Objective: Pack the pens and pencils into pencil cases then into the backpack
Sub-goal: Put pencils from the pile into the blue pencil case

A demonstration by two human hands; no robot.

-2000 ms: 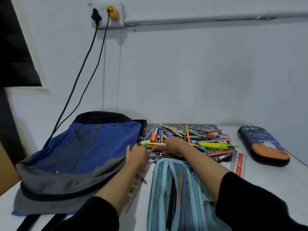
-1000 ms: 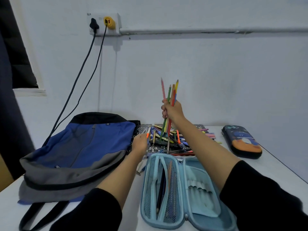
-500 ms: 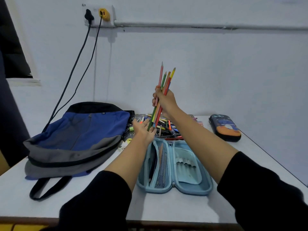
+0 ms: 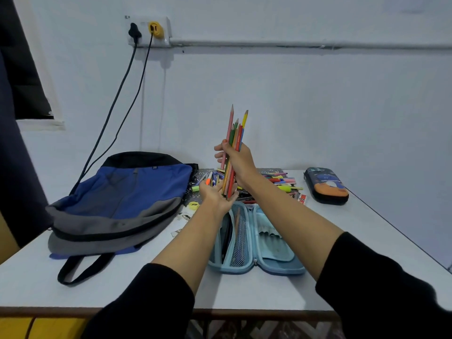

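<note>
Above the near middle of the table [image 4: 367, 231], the right hand [image 4: 241, 165] grips a bundle of coloured pencils [image 4: 234, 138], its fingers [image 4: 221, 155] curled round the shafts at about mid-length. The long axis of the bundle stands nearly upright, leaning slightly rightward at the top; the sharpened tips point up toward the wall, and the blunt ends point down. The left hand [image 4: 212, 195] lies palm-up beneath them, fingers relaxed and spread, with the blunt ends resting in its palm. Directly below both hands a light-blue pencil case [image 4: 276, 253] lies unzipped and spread flat, its long axis running away from the viewer; the left half carries a mesh pocket with a few items inside. Behind the hands a loose pile of pens and markers [image 4: 281, 181] lies mostly crosswise. A blue-and-grey backpack [image 4: 127, 192] lies flat at left, and a dark, closed pencil case [image 4: 326, 185] sits at far right.
</note>
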